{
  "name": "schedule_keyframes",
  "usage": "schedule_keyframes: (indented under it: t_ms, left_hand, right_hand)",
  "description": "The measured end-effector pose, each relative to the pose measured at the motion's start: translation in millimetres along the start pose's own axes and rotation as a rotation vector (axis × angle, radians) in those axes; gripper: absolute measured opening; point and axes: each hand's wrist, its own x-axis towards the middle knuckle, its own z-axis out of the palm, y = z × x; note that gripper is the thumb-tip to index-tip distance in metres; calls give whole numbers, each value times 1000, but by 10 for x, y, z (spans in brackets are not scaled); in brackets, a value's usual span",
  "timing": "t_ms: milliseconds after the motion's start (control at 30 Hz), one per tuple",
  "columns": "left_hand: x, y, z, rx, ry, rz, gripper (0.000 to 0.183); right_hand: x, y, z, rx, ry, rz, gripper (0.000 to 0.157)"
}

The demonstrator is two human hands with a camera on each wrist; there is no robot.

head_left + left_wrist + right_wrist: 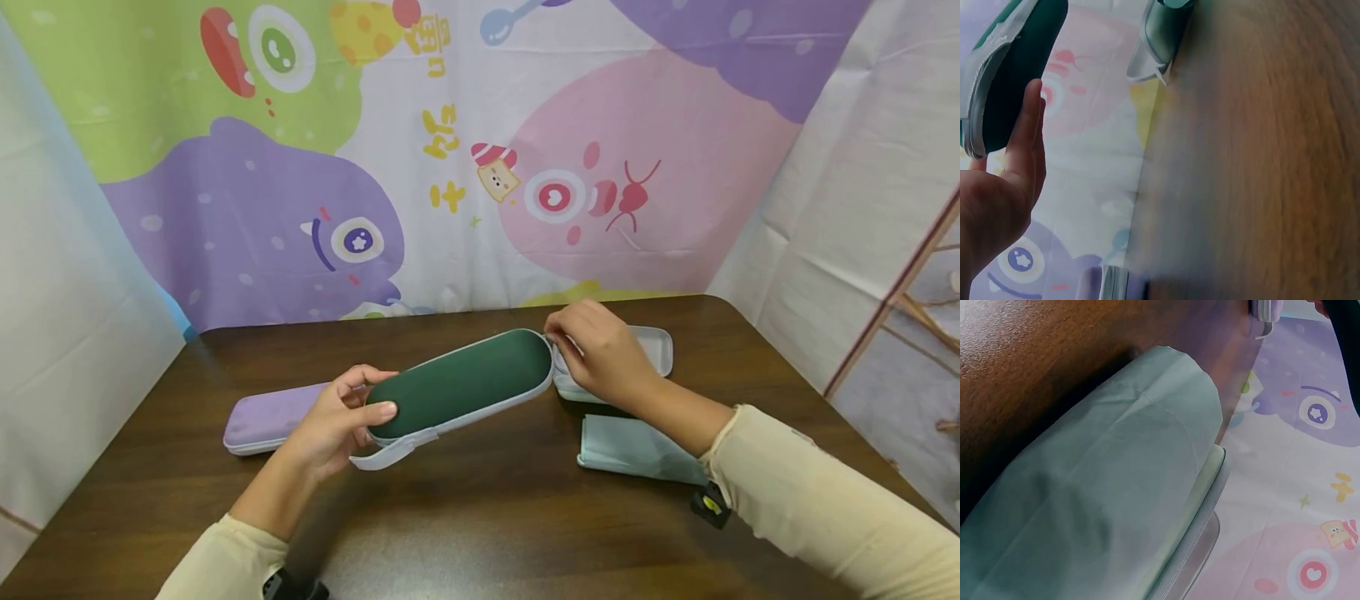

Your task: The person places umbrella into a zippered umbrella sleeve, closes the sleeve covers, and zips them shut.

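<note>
A dark green zip case (465, 379) with pale grey trim and a grey strap at its near left end is held tilted above the table. My left hand (337, 425) grips its left end, thumb on top and fingers behind. At the other end, my right hand (603, 346) pinches the grey zipper edge; the pinched bit itself is hidden by the fingers. In the left wrist view the left hand (1010, 187) supports the green case (1016, 94) from below. The right wrist view shows neither the right hand nor the green case's pinched end.
A purple case (270, 417) lies behind the left hand. An opened pale case (656, 346) with a grey rim stands behind the right hand. Nearer, a folded light green pouch (637, 450) lies under the right forearm. A printed curtain (450, 250) hangs behind the wooden table (480, 533).
</note>
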Motion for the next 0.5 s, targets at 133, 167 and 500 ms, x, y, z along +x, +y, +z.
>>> schedule_keyframes:
  t_ms: [133, 167, 500]
  left_hand:
    - [-9, -6, -44, 17, -75, 8, 30]
    - [-7, -8, -52, 23, -92, 8, 30]
    - [-6, -58, -106, -44, -203, -30, 31]
  right_hand:
    - [7, -8, 15, 67, -49, -38, 9]
    - [9, -9, 20, 84, -60, -52, 9]
    - [4, -58, 36, 269, -94, -108, 15]
